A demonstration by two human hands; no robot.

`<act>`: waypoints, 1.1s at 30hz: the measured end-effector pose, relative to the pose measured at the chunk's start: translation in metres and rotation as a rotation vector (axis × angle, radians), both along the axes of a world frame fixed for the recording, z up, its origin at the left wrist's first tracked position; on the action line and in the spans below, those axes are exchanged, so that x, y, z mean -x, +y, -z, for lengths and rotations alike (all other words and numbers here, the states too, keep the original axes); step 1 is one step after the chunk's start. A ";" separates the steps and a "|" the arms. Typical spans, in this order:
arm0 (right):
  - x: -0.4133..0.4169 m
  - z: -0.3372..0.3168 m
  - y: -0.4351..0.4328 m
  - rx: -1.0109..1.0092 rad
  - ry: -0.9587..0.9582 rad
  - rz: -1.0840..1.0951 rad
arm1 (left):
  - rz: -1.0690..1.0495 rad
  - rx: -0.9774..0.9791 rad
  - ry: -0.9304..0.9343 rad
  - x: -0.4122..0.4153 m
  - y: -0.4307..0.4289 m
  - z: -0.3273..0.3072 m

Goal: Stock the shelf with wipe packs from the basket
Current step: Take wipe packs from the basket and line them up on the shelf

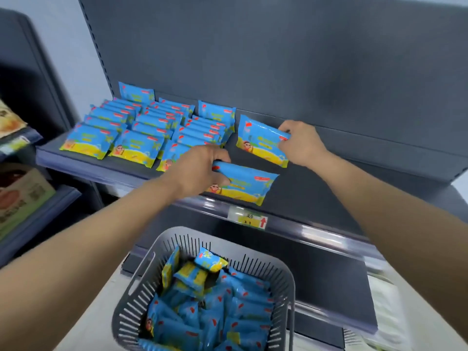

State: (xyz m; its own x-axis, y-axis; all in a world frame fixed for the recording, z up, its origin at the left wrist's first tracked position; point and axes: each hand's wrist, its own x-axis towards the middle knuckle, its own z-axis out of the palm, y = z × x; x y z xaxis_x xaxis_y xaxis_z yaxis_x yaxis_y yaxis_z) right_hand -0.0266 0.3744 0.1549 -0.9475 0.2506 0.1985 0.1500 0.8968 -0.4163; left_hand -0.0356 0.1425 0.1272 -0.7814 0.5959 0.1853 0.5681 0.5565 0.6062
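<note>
The left hand (200,168) curls round the left end of a wipe pack (249,184), a flat, glossy film pouch in blue with a yellow band and crimped ends; this pack lies close to the front edge of the dark metal shelf (316,191), its long side nearly parallel to the edge. The right hand (300,143) pinches the top right corner of a second wipe pack (260,141), which sits further back, near the flat grey back panel (278,59); the two held packs are close but apart, and the hands are well apart from each other.

To the left stand the stocked rows (141,127); three files of the same shiny pouches overlap like tiles from the back panel toward the front, and the nearest file lies just beside the left hand. The shelf to the right of the held packs is bare matt surface running on to the frame's edge.

A clear plastic rail (316,233) runs along the shelf's front lip and holds a white and yellow price label (249,219) with a red arrow.

Below, between the forearms, a grey plastic basket (192,239) with slotted walls and rounded corners holds the loose packs (215,312), heaped at all angles; its mouth is open to the hands above. At far left, a neighbouring rack (38,206) carries blurred cartons.
</note>
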 end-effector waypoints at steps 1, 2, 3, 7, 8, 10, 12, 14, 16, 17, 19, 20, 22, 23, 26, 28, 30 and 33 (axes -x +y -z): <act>0.011 0.000 0.008 -0.022 -0.008 0.000 | -0.007 -0.005 0.013 0.006 0.006 -0.003; 0.022 0.001 0.015 -0.038 -0.017 0.002 | -0.015 0.000 0.021 0.012 0.013 -0.004; 0.032 0.002 0.023 -0.044 -0.027 0.004 | -0.029 0.012 0.026 0.018 0.020 -0.004; 0.069 0.009 0.046 -0.038 -0.060 0.005 | -0.081 0.053 0.020 0.045 0.050 0.001; 0.078 0.011 0.050 -0.035 -0.070 0.003 | -0.087 0.060 0.009 0.051 0.057 0.004; 0.095 0.016 0.057 -0.035 -0.099 -0.004 | -0.096 0.071 -0.013 0.065 0.070 0.012; 0.113 0.023 0.064 -0.040 -0.125 -0.013 | -0.109 0.087 -0.027 0.079 0.080 0.020; 0.129 0.031 0.070 -0.033 -0.148 -0.018 | -0.135 0.102 -0.033 0.093 0.088 0.029; 0.145 0.038 0.075 -0.026 -0.166 -0.023 | -0.158 0.107 -0.041 0.108 0.094 0.037; 0.152 0.042 0.077 -0.019 -0.167 -0.024 | -0.163 0.113 -0.042 0.116 0.098 0.039; 0.166 0.050 0.081 -0.009 -0.150 -0.019 | -0.164 0.149 -0.029 0.132 0.103 0.043; 0.171 0.055 0.082 -0.012 -0.134 -0.011 | -0.161 0.182 -0.014 0.140 0.105 0.044; 0.179 0.063 0.084 -0.021 -0.079 0.009 | -0.149 0.263 0.048 0.154 0.108 0.046; 0.182 0.065 0.085 -0.021 -0.048 0.013 | -0.144 0.292 0.083 0.161 0.110 0.046; 0.187 0.066 0.090 -0.015 0.014 -0.001 | -0.145 0.376 0.185 0.181 0.118 0.047; 0.187 0.065 0.094 -0.034 0.043 -0.012 | -0.151 0.434 0.243 0.194 0.125 0.047; 0.182 0.063 0.095 -0.037 0.087 -0.008 | -0.161 0.480 0.291 0.207 0.134 0.048; 0.170 0.062 0.096 -0.026 0.158 -0.007 | -0.177 0.525 0.376 0.225 0.147 0.050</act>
